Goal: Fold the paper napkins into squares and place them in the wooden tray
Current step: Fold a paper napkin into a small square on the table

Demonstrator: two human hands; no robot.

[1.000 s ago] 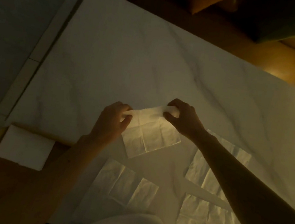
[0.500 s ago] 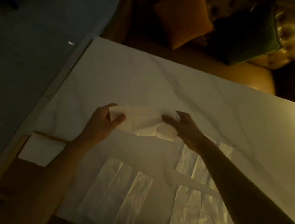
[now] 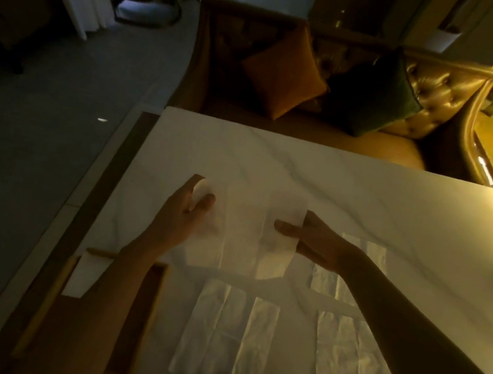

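Holding an unfolded white paper napkin [image 3: 245, 228] above the white marble worktop [image 3: 363, 203], the left hand [image 3: 185, 210] pinches its left edge and the right hand [image 3: 310, 240] pinches its right edge. The wooden tray [image 3: 147, 299], at the worktop's left, contains one folded white napkin square [image 3: 84, 275].

- A white marble table [image 3: 364, 197] with grey veins carries everything.
- Three unfolded napkins lie flat on it: one [image 3: 226, 336] just below the held sheet, one [image 3: 340, 365] below the right hand's pinch, one [image 3: 350, 271] beside that hand and partly under its forearm.
- A wooden tray [image 3: 148, 315] sits at the table's left edge, below the left hand's grip.
- A folded white napkin [image 3: 85, 275] lies in the tray, partly hidden by the left forearm.
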